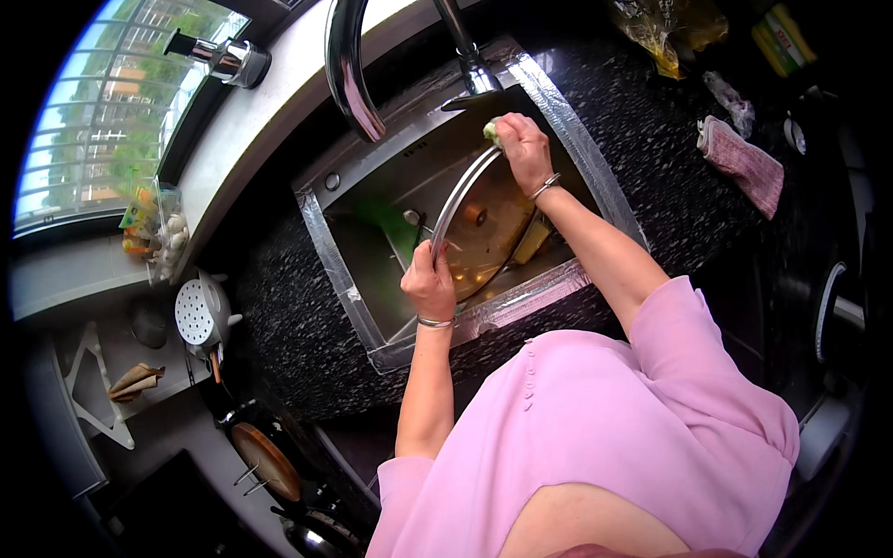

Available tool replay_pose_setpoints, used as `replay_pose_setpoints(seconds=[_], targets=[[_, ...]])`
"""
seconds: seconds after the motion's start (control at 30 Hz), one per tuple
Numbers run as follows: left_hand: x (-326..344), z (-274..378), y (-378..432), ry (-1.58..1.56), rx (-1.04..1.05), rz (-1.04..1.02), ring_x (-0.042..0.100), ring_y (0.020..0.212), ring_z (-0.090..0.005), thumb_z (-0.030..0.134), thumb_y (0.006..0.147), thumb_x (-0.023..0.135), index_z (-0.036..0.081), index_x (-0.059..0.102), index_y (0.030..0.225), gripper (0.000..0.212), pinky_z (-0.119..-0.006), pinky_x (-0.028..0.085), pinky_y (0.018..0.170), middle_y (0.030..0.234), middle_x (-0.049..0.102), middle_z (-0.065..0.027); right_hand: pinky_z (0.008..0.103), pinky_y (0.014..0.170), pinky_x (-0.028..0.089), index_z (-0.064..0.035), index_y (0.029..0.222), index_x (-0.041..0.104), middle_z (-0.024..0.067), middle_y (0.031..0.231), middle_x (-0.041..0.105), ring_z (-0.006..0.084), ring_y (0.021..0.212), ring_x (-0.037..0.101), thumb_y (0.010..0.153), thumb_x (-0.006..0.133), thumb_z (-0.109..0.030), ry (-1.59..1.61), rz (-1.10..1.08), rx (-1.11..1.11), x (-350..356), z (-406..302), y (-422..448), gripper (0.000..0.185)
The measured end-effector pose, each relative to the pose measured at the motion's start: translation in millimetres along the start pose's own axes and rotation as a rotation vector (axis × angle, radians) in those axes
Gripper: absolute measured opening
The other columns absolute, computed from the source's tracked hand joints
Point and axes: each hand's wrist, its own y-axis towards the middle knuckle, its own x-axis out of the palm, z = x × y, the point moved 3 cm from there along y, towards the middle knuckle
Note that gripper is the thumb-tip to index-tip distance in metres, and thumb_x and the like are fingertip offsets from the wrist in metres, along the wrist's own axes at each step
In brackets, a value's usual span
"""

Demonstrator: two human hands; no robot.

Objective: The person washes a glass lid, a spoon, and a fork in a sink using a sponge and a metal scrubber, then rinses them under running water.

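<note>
A round glass pot lid with a metal rim (466, 183) is held up on edge over the steel sink (322, 240). My left hand (429, 282) grips the rim at its near left end. At the far right end, my right hand (523, 150) holds a pale green scrubber (492, 132) against the rim. Through or past the glass show a small brown round thing (476, 213) and a yellowish block (532, 240), both down in the sink. Metal utensils (413, 217) lie left of the lid, partly hidden.
A chrome faucet (352, 77) arches over the sink's far side, with a second spout (478, 77) beside it. A folded pink cloth (743, 167) and plastic bags (673, 31) lie on the dark speckled counter at right. A white perforated strainer (197, 312) stands at left.
</note>
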Motion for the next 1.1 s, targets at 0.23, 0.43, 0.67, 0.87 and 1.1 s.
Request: replay_pose_setpoints(seconds=[0.23, 0.43, 0.67, 0.87, 1.1], targets=[[-1.6, -1.7, 11.5, 0.043, 0.042, 0.004, 0.059, 0.06, -0.0352, 0.009, 0.083, 0.062, 0.002, 0.056, 0.09, 0.012, -0.039, 0.045, 0.052, 0.072, 0.06, -0.0168, 0.0527, 0.104, 0.026, -0.0095, 0.082, 0.065, 0.004, 0.081, 0.059, 0.0211, 0.09, 0.057, 0.08, 0.059, -0.033, -0.144, -0.228, -0.502, 25.3, -82.3, -45.0, 0.024], [-12.4, -15.4, 4.4, -0.003, -0.016, 0.024, 0.057, 0.055, -0.0324, 0.01, 0.084, 0.061, 0.003, 0.055, 0.087, 0.01, -0.037, 0.044, 0.049, 0.066, 0.057, -0.0142, 0.037, 0.063, 0.045, -0.0001, 0.075, 0.06, 0.0171, 0.068, 0.058, 0.0323, 0.067, 0.059, 0.086, 0.049, -0.033, 0.104, -0.008, 0.459, 1.6, 84.2, -12.4, 0.036], [-23.1, 24.7, 41.2, 0.222, 0.177, -0.107, 0.059, 0.06, -0.0347, 0.007, 0.08, 0.062, 0.001, 0.055, 0.09, 0.014, -0.039, 0.047, 0.052, 0.075, 0.06, -0.017, 0.04, 0.07, 0.043, -0.0086, 0.06, 0.051, 0.0073, 0.063, 0.051, 0.0258, 0.067, 0.053, 0.074, 0.056, -0.027, -0.174, -0.203, -0.469, 38.3, -102.6, -36.3, 0.024], [-13.7, 10.8, 4.3, 0.248, 0.123, -0.056, 0.059, 0.059, -0.0321, 0.008, 0.08, 0.062, 0.0, 0.055, 0.096, 0.02, -0.038, 0.046, 0.051, 0.077, 0.06, -0.0148, 0.0505, 0.101, 0.03, -0.0092, 0.086, 0.06, 0.0077, 0.088, 0.058, 0.0247, 0.091, 0.058, 0.076, 0.058, -0.026, -0.086, -0.218, -0.623, 23.5, -86.5, -46.7, 0.02], [-18.5, -15.3, -5.2, 0.113, -0.025, -0.006, 0.057, 0.059, -0.0341, 0.007, 0.08, 0.062, 0.003, 0.053, 0.09, 0.014, -0.04, 0.044, 0.051, 0.073, 0.056, -0.0147, 0.041, 0.084, 0.04, -0.0076, 0.08, 0.061, 0.0094, 0.076, 0.058, 0.0271, 0.081, 0.056, 0.087, 0.047, -0.03, 0.04, -0.033, 0.091, 19.0, 25.3, -11.6, 0.028]])
